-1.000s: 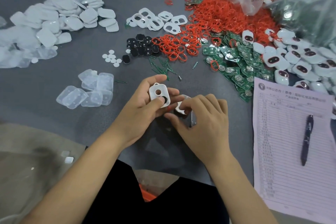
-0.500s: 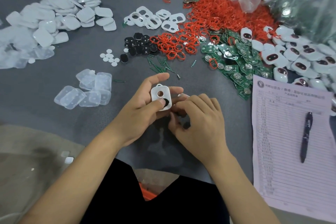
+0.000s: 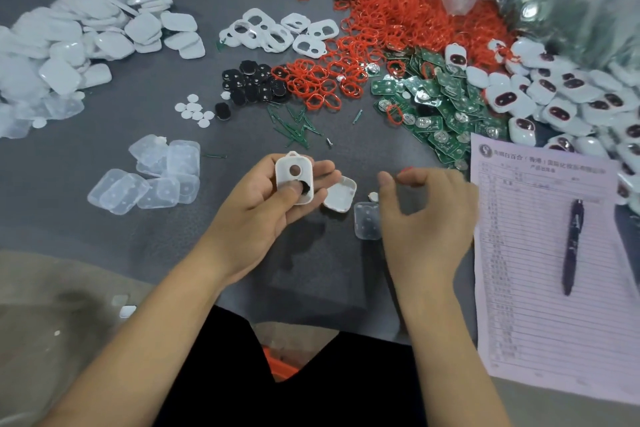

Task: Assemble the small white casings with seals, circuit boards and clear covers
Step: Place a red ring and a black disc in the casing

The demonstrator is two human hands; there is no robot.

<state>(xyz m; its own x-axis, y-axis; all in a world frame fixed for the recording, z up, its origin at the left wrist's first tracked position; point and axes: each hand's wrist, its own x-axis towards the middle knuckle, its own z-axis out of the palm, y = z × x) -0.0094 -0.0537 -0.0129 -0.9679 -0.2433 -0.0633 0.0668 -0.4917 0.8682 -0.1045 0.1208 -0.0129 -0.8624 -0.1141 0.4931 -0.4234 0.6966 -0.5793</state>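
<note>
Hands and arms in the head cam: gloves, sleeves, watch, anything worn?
Nothing worn. The left hand and the right hand are both bare, no gloves, and no rings can be made out. Both forearms are bare to the frame's lower edge: no sleeves, watch or wristband visible.

Soft even light, blurred wide-angle edges.

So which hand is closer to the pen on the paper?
The right hand. It hovers over the table just left of the paper, with the pen off to its right. The left hand is farther left, holding a white casing.
</note>
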